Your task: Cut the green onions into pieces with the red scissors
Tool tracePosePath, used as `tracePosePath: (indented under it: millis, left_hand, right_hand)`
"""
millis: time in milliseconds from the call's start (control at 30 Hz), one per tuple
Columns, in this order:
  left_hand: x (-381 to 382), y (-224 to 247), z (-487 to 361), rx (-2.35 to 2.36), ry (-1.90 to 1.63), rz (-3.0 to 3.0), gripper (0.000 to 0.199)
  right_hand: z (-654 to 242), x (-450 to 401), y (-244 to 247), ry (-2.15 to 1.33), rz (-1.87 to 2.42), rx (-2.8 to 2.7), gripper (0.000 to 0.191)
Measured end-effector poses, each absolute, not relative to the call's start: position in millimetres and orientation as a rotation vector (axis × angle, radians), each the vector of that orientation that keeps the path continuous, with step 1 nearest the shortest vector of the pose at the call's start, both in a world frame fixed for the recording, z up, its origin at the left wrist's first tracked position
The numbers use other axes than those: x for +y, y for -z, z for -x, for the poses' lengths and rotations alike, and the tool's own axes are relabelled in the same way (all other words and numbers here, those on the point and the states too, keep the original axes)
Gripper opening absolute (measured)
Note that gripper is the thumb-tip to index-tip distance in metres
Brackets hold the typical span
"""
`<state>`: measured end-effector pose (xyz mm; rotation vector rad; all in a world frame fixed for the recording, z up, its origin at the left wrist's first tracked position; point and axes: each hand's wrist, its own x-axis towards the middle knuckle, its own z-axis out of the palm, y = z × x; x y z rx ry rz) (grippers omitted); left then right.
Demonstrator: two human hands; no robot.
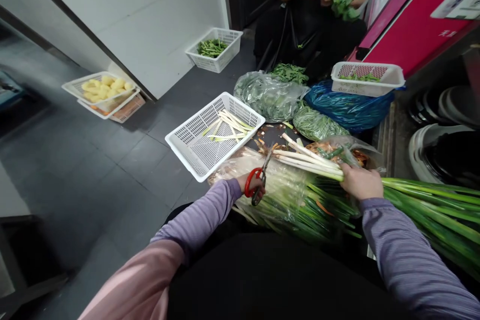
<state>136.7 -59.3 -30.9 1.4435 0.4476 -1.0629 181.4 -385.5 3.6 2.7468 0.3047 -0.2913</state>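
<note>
I can see the left grip curled around the red scissors, with its fingers bent on the handles. The blades point away from the person and a little to the right. The right grip is wrapped around a bunch of long green onions. Their white ends stick out toward the left grip, close to the blade tips, but I can't tell if they touch. Their green tops spread out past the other side of the right grip. More onions lie low between the two grips, partly under clear plastic. A big white basket sits ahead of the left grip and to its left, with some pale stalks inside. Well ahead of the right grip is a blue bag.
</note>
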Motion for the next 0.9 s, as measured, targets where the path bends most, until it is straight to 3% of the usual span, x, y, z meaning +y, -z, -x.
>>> tracePosePath:
  millis: [167, 433, 667, 900]
  left_hand:
    - [-68.3, 43.0, -114.7, 0.396, 1.190, -1.525, 0.013]
    - [-73.0, 64.6, -122.6, 0.343, 1.126, -1.717, 0.008]
    - [-70.1, 68.2, -115.3, 0.170, 1.002, -2.243, 0.010]
    - [-75.9, 68.2, -115.0, 0.238, 0.924, -2.225, 0.014]
  right_hand:
    - [-190.4, -382.6, -14.6, 0.460, -2.764, 0.226, 0.035]
    - [-197.7, -382.7, -24.6, 0.755, -2.738, 0.200, 0.042]
    - [-199.0, -384.8, -20.9, 0.851, -2.744, 0.182, 0.044]
    - [-198.2, -387.9, -17.1, 0.963, -2.760, 0.204, 0.041]
